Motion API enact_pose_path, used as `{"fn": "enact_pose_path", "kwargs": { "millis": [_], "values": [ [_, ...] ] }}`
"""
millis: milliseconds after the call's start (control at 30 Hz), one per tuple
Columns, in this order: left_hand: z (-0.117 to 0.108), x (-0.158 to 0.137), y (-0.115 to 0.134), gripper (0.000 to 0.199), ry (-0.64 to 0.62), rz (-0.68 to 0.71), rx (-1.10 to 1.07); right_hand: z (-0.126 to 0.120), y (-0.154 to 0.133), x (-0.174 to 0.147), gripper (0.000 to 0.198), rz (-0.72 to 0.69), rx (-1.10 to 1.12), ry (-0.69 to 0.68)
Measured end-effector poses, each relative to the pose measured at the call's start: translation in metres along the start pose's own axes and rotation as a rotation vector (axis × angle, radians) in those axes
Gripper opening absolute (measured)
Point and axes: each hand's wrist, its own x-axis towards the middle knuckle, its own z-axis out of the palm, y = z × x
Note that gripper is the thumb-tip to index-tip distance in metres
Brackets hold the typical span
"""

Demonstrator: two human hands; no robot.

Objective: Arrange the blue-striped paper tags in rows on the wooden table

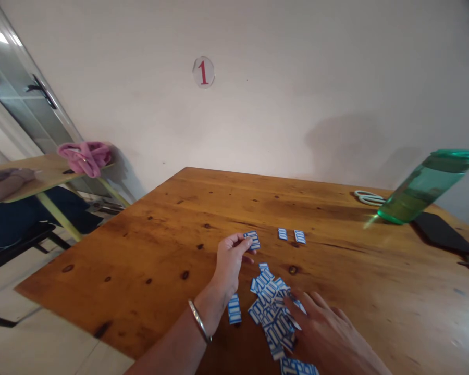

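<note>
My left hand point(232, 256), with a silver bangle at the wrist, pinches a small blue-and-white label sheet point(252, 240) between thumb and fingers just over the table. A heap of similar blue-and-white label sheets point(272, 307) spreads in front of me. My right hand point(316, 325) rests on the right side of this heap, fingers stretched out and partly over the sheets. Beyond the heap, two label sheets point(300, 237) lie side by side. Another label sheet point(234, 309) lies partly behind my left wrist. Print on the sheets is too small to read.
The wooden table point(140, 260) reaches to the wall. At the right a green bottle point(426, 187) leans beside a dark flat device point(441, 234) and a white cable point(369, 198). Left, a person's arm point(13, 182) rests on another table with a pink cloth point(86, 157).
</note>
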Motion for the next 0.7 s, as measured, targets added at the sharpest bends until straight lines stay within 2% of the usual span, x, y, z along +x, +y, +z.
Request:
{"fn": "enact_pose_path", "kwargs": {
  "millis": [133,267,467,600,700],
  "values": [
    [0.0,0.0,0.0,0.015,-0.001,0.004,-0.002,-0.027,0.0,0.015,0.024,0.003,0.124,-0.075],
    [-0.001,0.0,0.001,0.016,0.006,0.008,0.003,-0.05,0.007,0.048,0.022,-0.004,0.318,-0.071],
    [-0.001,0.0,0.001,0.013,0.015,0.015,0.013,-0.039,0.006,0.076,0.022,-0.124,0.366,-0.131],
    [-0.001,0.0,0.001,0.012,0.009,0.013,0.013,-0.035,0.006,0.081,0.027,-0.126,0.345,-0.173],
    [0.0,0.0,0.002,0.011,0.009,0.006,0.012,-0.036,0.011,0.083,0.02,-0.119,0.352,-0.17]
  ]
}}
